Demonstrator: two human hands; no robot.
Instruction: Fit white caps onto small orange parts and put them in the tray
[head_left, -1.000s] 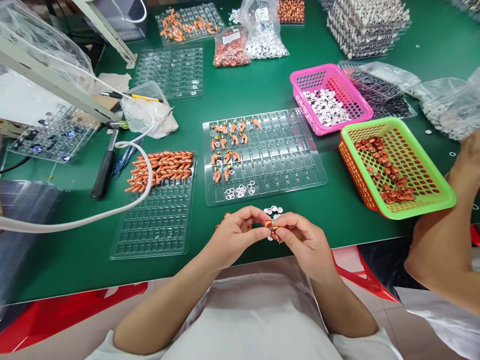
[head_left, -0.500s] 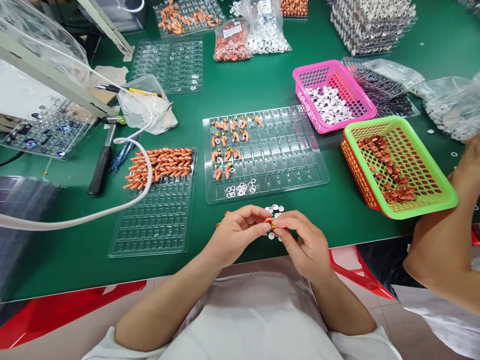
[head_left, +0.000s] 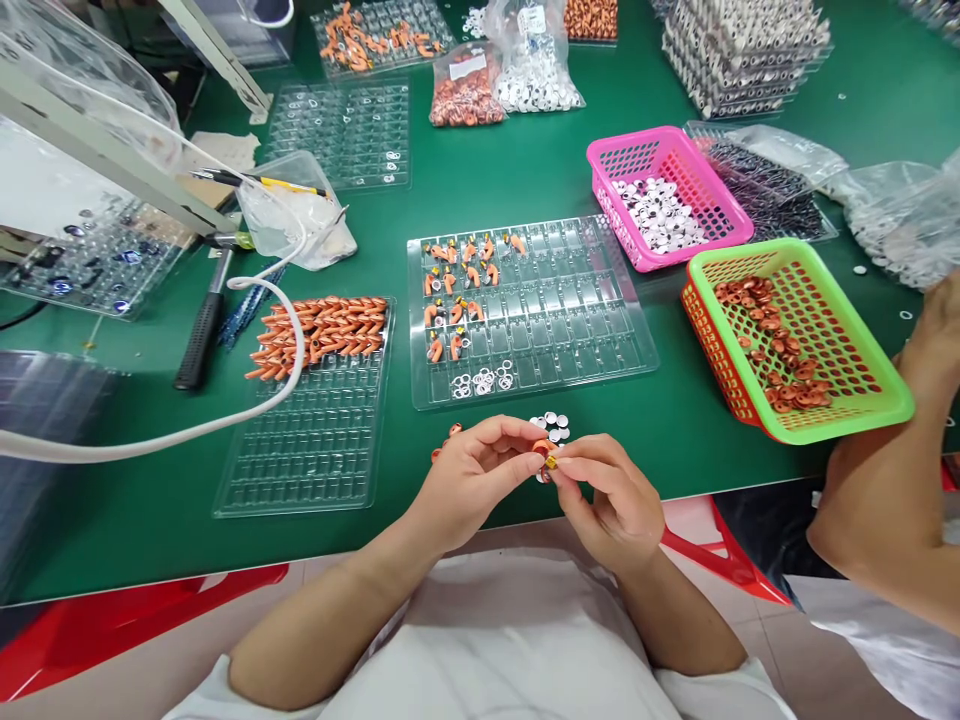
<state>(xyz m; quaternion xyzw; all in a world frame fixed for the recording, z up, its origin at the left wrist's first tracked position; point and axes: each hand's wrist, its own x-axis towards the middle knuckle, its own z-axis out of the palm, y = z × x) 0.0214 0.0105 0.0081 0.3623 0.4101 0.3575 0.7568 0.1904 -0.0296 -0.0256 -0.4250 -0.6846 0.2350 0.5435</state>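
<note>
My left hand (head_left: pixel 472 480) and my right hand (head_left: pixel 611 495) meet at the near edge of the green table, both pinched on one small orange part (head_left: pixel 543 452) with a yellow bit at its end. A few white discs (head_left: pixel 553 424) lie on the table just behind my fingertips. Beyond them a clear compartment tray (head_left: pixel 555 310) holds several finished orange pieces (head_left: pixel 457 285) in its left columns and loose white rings (head_left: pixel 481 381) at its front edge.
A second clear tray (head_left: pixel 307 440) at left carries a heap of orange parts (head_left: pixel 322 330). A pink basket (head_left: pixel 660 195) of white discs and a green basket (head_left: pixel 795 335) of orange rings stand at right. Another person's arm (head_left: pixel 892 470) is at far right. A hammer (head_left: pixel 199 335) and white hose (head_left: pixel 172 430) lie left.
My hands have stayed together on the small orange part, fingers shifting slightly as they work it. The view moved a little; the other person's hand at right barely moved.
</note>
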